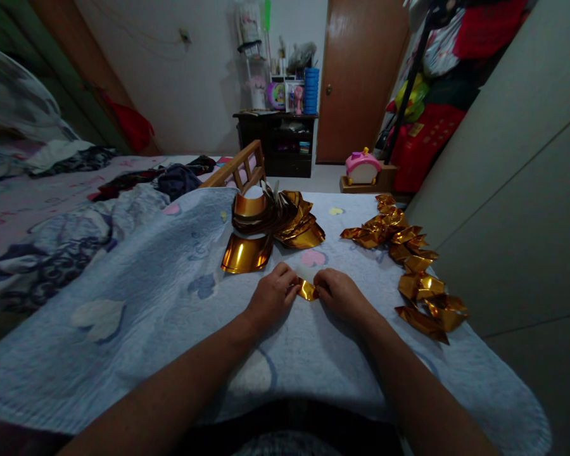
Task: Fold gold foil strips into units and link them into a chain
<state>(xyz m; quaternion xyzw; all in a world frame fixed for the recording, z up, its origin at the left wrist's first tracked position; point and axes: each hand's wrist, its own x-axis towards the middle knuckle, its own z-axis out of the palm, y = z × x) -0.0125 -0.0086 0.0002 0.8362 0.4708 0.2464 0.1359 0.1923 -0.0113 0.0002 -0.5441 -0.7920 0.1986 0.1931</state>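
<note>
A small sheet of gold foil paper [308, 290] lies in front of me, its near edge turned up gold and its far part pale. My left hand [276, 290] pinches its left side, and my right hand [338, 291] pinches the right side. The fingers of both hands are closed on the paper, and they partly cover it. Just beyond my left hand sits a stack of curved gold foil sheets [247, 253]. Beside that stack is a fanned pile of gold sheets [300, 221]. Folded gold foil pieces [420, 288] form a line to the right of my right hand.
A blue quilted cloth [171, 354] with heart shapes covers the surface under my hands. On the left, a bed [76, 190] carries rumpled clothes and bedding. A wooden rail [247, 161] stands behind the stack. Farther back are a dark cabinet [275, 149] and a pink toy [362, 168].
</note>
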